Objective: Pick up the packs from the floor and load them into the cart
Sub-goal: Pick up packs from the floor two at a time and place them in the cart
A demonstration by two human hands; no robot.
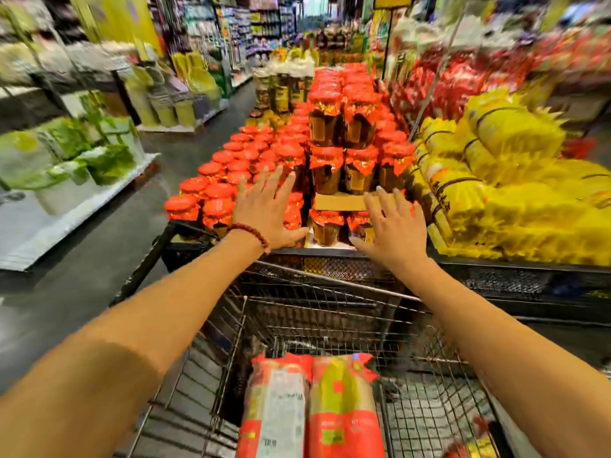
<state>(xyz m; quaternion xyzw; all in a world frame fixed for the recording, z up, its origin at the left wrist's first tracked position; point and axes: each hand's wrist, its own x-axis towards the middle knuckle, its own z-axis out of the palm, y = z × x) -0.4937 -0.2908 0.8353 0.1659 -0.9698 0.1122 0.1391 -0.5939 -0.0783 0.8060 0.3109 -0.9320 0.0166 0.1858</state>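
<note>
A wire shopping cart (330, 302) stands right below me, its far end against a display. Two red-and-white packs (310, 408) lie side by side in its basket near me. Both my arms stretch forward over the cart. My left hand (267, 213), with a bead bracelet at the wrist, is open with fingers spread and holds nothing. My right hand (393, 226) is also open and empty, fingers spread, just above the cart's far rim. No pack on the floor is in view.
Ahead stands a low display of jars with red covers (334, 150), stacked higher in the middle. Yellow bagged goods (502, 190) fill a black mesh bin on the right. Shelves with green-and-white packs (66, 160) line the left across a dark aisle floor (109, 233).
</note>
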